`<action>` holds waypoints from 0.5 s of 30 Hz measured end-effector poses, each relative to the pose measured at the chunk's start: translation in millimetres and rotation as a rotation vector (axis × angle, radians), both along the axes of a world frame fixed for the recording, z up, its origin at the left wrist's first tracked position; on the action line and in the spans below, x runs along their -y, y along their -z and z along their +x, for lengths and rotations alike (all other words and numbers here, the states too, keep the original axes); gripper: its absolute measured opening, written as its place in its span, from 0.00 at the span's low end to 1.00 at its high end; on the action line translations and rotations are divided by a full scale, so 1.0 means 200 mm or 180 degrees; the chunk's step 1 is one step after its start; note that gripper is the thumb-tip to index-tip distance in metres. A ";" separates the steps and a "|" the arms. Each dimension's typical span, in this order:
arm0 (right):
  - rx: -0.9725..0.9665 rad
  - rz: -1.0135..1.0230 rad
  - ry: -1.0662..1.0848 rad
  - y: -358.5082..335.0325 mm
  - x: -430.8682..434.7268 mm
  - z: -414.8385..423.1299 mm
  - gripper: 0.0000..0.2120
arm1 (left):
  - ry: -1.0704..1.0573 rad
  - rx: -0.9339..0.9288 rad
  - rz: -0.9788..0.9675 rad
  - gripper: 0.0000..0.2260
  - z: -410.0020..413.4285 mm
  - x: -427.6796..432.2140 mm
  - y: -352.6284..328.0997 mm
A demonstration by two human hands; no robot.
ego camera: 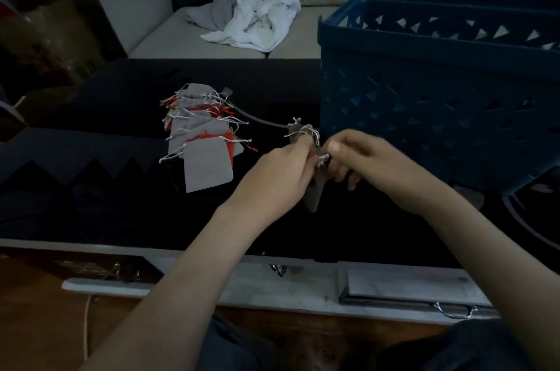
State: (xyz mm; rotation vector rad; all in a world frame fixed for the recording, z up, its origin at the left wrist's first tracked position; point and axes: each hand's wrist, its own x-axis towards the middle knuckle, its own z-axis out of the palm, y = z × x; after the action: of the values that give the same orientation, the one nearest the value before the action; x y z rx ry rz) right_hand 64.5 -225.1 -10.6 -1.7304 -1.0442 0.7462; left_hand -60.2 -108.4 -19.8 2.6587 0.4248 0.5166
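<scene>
A small grey drawstring pouch (315, 193) hangs between my two hands above the dark table. My left hand (280, 172) grips its top edge, where white strings stick up past the fingers. My right hand (360, 158) pinches the pouch's string ends just beside the left hand. To the left of my hands, a row of several flat grey and orange drawstring pouches (203, 134) lies overlapping on the table.
A large blue plastic basket (439, 88) stands on the table's right side, close behind my right hand. The black table (106, 204) spans the view. Crumpled white towels (257, 18) lie on the sofa behind. A cardboard box (45, 40) sits at far left.
</scene>
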 end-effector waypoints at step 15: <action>0.0577 -0.0562 0.0534 0.25 -0.25 0.07 0.10 | -0.1426 -0.0953 -0.0449 0.17 0.03 -0.22 0.16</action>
State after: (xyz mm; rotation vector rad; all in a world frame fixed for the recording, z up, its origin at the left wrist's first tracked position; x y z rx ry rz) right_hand 79.1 -175.8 -59.9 -2.0406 -0.9613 0.5976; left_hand -53.9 -65.2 -52.6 2.5066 1.1171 0.1977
